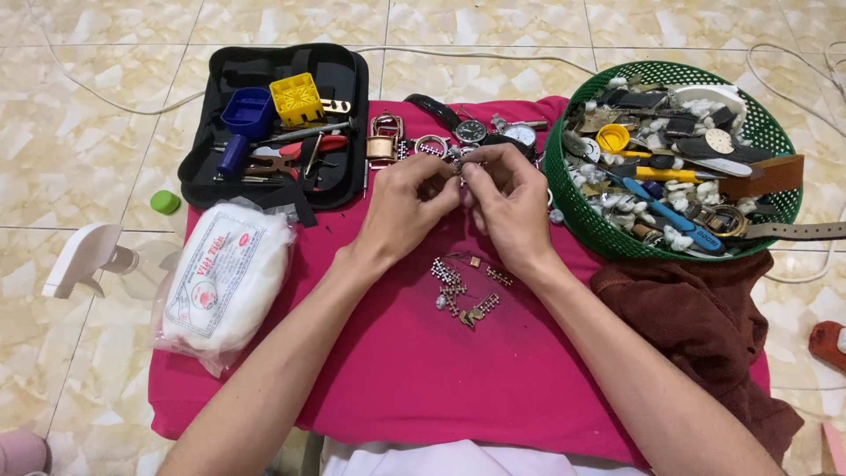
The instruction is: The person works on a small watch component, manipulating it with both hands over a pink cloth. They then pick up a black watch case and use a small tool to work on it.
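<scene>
- A small metal watch part [460,167], silvery and too tiny to identify more closely, is pinched between the fingertips of both hands, held just above the far middle of the pink cloth [397,370].
- The left hand [407,204] curls shut on the part from the left, thumb and forefinger closed on it.
- The right hand [504,201] grips the same part from the right, its fingers bent in and touching those of the left hand.
- Just below the hands, loose watch-band links [463,286] lie scattered on the cloth.
- Just beyond the hands lie several watches [493,134] and a brass-coloured buckle piece [383,141].
- To the right stands a green plastic basket [573,204], full of watch straps, dials, cotton bits and blue and yellow tools.
- A brown towel [705,326] lies crumpled in front of the basket.
- To the left sits an open black tool case [348,106] with a yellow block [297,99], a blue holder [242,119] and pliers.
- A bag of white cotton wool [227,278] lies at the left edge of the cloth.
- On the tiled floor [79,150] lie a green cap [164,202] and a white spray head [84,256].
</scene>
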